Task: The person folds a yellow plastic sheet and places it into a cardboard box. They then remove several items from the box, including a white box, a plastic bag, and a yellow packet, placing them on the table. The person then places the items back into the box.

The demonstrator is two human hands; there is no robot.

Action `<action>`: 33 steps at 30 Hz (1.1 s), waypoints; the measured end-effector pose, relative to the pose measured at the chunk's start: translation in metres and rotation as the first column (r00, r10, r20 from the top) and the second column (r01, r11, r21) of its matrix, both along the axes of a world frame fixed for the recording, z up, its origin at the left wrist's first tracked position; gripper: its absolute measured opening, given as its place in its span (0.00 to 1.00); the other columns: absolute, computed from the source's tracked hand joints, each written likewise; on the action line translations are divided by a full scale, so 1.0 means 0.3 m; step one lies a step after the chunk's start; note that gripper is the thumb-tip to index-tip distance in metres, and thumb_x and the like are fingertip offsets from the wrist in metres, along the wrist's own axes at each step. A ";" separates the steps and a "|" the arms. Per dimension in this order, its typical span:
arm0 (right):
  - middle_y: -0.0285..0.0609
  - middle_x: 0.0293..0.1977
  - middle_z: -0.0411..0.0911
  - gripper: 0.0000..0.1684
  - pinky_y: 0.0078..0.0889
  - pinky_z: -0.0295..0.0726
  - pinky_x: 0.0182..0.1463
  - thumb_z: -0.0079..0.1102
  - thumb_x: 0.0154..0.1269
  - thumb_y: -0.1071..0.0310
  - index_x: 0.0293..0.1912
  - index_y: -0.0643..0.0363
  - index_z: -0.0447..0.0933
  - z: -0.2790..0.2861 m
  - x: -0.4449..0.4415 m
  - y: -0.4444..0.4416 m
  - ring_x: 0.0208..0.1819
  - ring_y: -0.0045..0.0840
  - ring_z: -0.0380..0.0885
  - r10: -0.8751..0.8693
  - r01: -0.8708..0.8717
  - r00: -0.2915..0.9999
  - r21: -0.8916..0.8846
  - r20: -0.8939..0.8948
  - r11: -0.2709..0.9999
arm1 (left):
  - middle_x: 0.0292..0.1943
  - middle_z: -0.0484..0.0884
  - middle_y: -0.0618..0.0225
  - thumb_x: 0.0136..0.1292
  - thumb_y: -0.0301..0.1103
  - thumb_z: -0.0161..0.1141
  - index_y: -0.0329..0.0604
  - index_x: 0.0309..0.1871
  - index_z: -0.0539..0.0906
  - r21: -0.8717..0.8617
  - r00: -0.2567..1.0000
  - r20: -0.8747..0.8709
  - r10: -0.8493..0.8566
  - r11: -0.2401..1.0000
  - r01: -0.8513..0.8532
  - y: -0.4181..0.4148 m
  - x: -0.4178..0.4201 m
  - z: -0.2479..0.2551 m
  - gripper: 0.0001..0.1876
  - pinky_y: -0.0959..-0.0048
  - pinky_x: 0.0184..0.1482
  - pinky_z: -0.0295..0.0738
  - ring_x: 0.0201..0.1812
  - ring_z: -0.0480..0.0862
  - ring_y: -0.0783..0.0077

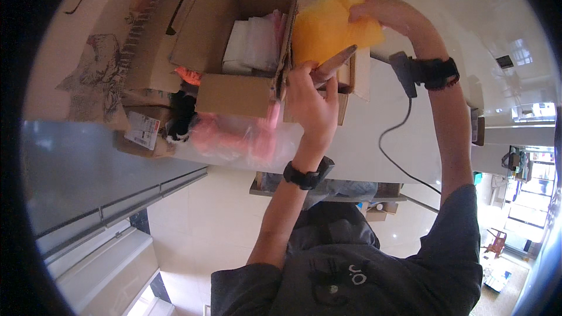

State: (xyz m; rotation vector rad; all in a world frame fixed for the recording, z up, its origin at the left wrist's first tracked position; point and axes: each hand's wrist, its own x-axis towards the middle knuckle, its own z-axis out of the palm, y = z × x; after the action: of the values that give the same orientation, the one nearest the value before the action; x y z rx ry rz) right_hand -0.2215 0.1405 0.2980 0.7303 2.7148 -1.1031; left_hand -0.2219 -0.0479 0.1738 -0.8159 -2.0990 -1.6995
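Note:
My left hand (314,101) is closed around a long, brownish pointed object (336,63) whose exact kind I cannot tell. Its tip points up and right, over the lower edge of a crumpled yellow sheet or bag (325,26). My right hand (377,11) grips the upper right part of that yellow material. Left of it stands an open cardboard box (241,92) holding white and pinkish packets (252,46). Beneath the yellow material, another cardboard box (361,74) is partly hidden.
A clear plastic bag of pink items (237,140) lies below the open box. Nearby are a smaller labelled carton (147,131) and a black furry item (181,112). A printed carton (88,52) stands far left. A black cable (386,149) hangs from my right wrist device.

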 end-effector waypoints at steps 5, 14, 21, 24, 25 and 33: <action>0.37 0.29 0.77 0.19 0.21 0.77 0.29 0.57 0.46 0.61 0.39 0.61 0.76 -0.086 -0.054 -0.043 0.30 0.20 0.76 -0.056 0.065 0.977 -0.034 0.207 0.997 | 0.35 0.74 0.59 0.51 0.31 0.65 0.38 0.40 0.72 -0.033 1.000 -0.006 -0.008 0.999 0.008 -0.009 0.005 -0.004 0.17 0.65 0.40 0.70 0.38 0.75 0.57; 0.38 0.28 0.78 0.21 0.29 0.77 0.27 0.62 0.44 0.57 0.39 0.57 0.78 -0.140 -0.102 -0.080 0.28 0.24 0.76 -0.140 0.099 0.932 0.137 0.334 0.986 | 0.37 0.74 0.60 0.52 0.33 0.64 0.39 0.41 0.72 -0.015 1.000 -0.008 0.010 1.000 -0.010 0.001 -0.005 -0.004 0.16 0.66 0.40 0.71 0.40 0.75 0.58; 0.43 0.27 0.79 0.15 0.30 0.81 0.26 0.60 0.54 0.58 0.33 0.61 0.78 -0.342 -0.041 -0.058 0.26 0.29 0.80 0.137 -0.136 0.955 -0.023 0.264 0.991 | 0.39 0.75 0.59 0.51 0.36 0.66 0.39 0.46 0.72 -0.008 0.999 -0.047 0.023 1.000 -0.023 0.005 0.005 -0.018 0.21 0.65 0.42 0.70 0.42 0.75 0.57; 0.41 0.22 0.78 0.17 0.25 0.80 0.27 0.58 0.55 0.54 0.33 0.60 0.78 -0.363 -0.041 -0.014 0.24 0.25 0.79 0.064 -0.106 0.958 0.138 0.281 0.985 | 0.42 0.74 0.60 0.51 0.33 0.64 0.40 0.50 0.71 -0.012 0.997 -0.072 0.032 0.999 -0.033 -0.008 0.009 -0.034 0.23 0.63 0.44 0.68 0.43 0.75 0.57; 0.44 0.24 0.79 0.20 0.27 0.81 0.27 0.58 0.54 0.53 0.32 0.62 0.78 -0.346 -0.037 -0.021 0.25 0.25 0.80 0.044 -0.119 0.962 0.270 0.269 0.956 | 0.43 0.74 0.60 0.51 0.32 0.63 0.40 0.52 0.70 -0.008 0.995 -0.090 0.044 0.999 -0.045 -0.007 0.007 -0.040 0.24 0.62 0.45 0.68 0.44 0.74 0.56; 0.42 0.18 0.79 0.23 0.26 0.81 0.26 0.54 0.57 0.52 0.27 0.66 0.78 -0.370 0.009 -0.030 0.18 0.23 0.79 -0.277 0.262 0.954 0.130 0.116 0.956 | 0.46 0.74 0.59 0.52 0.32 0.62 0.40 0.54 0.70 0.114 0.989 -0.102 0.110 0.989 -0.098 -0.005 0.068 -0.051 0.25 0.64 0.53 0.64 0.49 0.73 0.58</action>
State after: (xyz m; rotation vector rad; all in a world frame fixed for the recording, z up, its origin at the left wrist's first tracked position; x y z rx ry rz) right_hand -0.2187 0.1315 0.1871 1.1783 2.6360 -0.9140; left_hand -0.2016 -0.0493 0.1585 -0.7354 -1.9248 -1.6602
